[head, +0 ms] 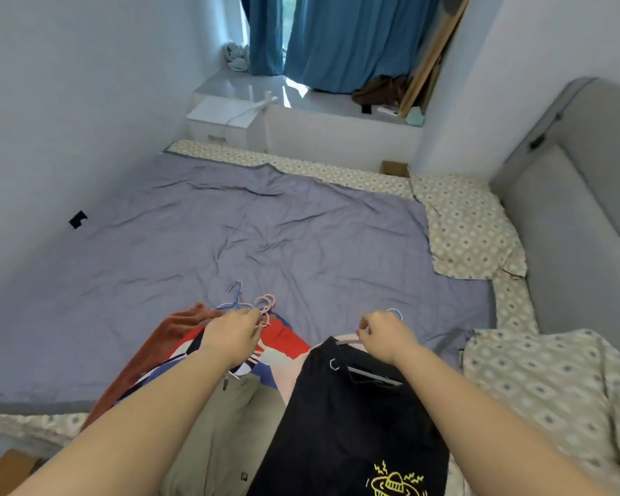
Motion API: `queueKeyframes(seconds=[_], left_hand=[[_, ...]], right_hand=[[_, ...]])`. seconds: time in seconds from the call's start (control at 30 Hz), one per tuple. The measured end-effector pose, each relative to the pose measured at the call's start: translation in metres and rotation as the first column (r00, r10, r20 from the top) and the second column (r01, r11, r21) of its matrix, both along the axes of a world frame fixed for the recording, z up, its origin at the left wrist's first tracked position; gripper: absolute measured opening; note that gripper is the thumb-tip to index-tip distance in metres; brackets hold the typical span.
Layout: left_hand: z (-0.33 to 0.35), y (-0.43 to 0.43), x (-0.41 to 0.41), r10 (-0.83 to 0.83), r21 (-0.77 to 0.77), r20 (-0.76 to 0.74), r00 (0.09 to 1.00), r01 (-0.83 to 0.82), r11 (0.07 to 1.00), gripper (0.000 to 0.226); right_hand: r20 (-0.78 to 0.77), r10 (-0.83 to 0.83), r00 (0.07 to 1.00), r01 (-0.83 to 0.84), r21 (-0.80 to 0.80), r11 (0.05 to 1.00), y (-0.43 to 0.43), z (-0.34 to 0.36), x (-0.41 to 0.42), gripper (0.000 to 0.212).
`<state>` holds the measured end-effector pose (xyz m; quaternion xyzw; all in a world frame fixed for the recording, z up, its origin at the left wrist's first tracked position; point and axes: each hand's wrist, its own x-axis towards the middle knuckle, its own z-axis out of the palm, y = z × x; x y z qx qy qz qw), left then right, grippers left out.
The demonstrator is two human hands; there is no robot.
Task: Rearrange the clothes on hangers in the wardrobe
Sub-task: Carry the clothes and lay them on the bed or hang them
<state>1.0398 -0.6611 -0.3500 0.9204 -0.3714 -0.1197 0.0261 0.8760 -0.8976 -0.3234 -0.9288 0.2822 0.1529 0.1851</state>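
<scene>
Over a bed (pixel 230 227), left hand (pixel 235 334) grips bunched hanger hooks (pixel 264 309); right hand (pixel 383 334) pinches a black garment's (pixel 355 417) hanger — no wardrobe in sight, so rehanging likely remains.

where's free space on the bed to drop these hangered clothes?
Free: the wide grey sheet between the left wall, the patterned edge at the far side and the pillow on the right. Crowded: the near edge, where the left hand grips bunched hangers, the right hand holds the black garment, and a patterned cover fills the right corner.
</scene>
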Motion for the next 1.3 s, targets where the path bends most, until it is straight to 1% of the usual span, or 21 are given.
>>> queueKeyframes(seconds=[0.13, 0.27, 0.43, 0.53, 0.67, 0.8, 0.9, 1.03, 1.1, 1.17, 1.3], left_hand=[[-0.033, -0.027, 0.008, -0.101, 0.036, -0.070, 0.992, 0.104, 0.994, 0.027], [-0.069, -0.050, 0.003, -0.147, 0.099, -0.177, 0.973, 0.167, 0.981, 0.026], [-0.102, -0.082, -0.022, -0.204, 0.119, -0.250, 0.946, 0.240, 0.964, 0.025], [-0.123, -0.092, -0.042, -0.216, 0.145, -0.292, 0.932, 0.266, 0.953, 0.028], [-0.158, -0.097, -0.065, -0.172, 0.210, -0.335, 0.926, 0.251, 0.945, 0.024], [-0.195, -0.093, -0.083, -0.047, 0.276, -0.402, 0.914, 0.170, 0.946, 0.024], [-0.226, -0.095, -0.098, 0.036, 0.314, -0.439, 0.898, 0.116, 0.942, 0.024], [-0.273, -0.112, -0.122, 0.141, 0.298, -0.486, 0.863, 0.012, 0.955, 0.032], [-0.293, -0.125, -0.136, 0.151, 0.284, -0.498, 0.854, -0.004, 0.959, 0.038], [-0.309, -0.143, -0.146, 0.139, 0.253, -0.486, 0.863, -0.013, 0.967, 0.045], [-0.335, -0.186, -0.147, 0.114, 0.175, -0.403, 0.908, -0.045, 0.983, 0.052]], right_hand=[[-0.065, -0.127, 0.990, 0.126, -0.020, 0.992, -0.012, -0.023, -0.033, 0.025], [-0.132, -0.218, 0.967, 0.219, -0.008, 0.976, -0.018, -0.046, -0.073, 0.022], [-0.186, -0.303, 0.935, 0.306, -0.016, 0.952, -0.035, -0.072, -0.111, 0.024], [-0.217, -0.326, 0.920, 0.339, 0.027, 0.940, -0.047, -0.100, -0.124, 0.025], [-0.240, -0.319, 0.917, 0.353, 0.112, 0.929, -0.066, -0.148, -0.135, 0.031], [-0.282, -0.288, 0.915, 0.351, 0.206, 0.914, -0.082, -0.202, -0.146, 0.035], [-0.320, -0.287, 0.903, 0.368, 0.230, 0.901, -0.097, -0.240, -0.156, 0.038], [-0.356, -0.313, 0.881, 0.411, 0.243, 0.879, -0.119, -0.294, -0.166, 0.040], [-0.360, -0.309, 0.880, 0.406, 0.236, 0.883, -0.129, -0.319, -0.169, 0.041], [-0.322, -0.310, 0.895, 0.386, 0.208, 0.899, -0.142, -0.340, -0.169, 0.040], [-0.215, -0.333, 0.918, 0.353, 0.061, 0.934, -0.176, -0.369, -0.158, 0.039]])
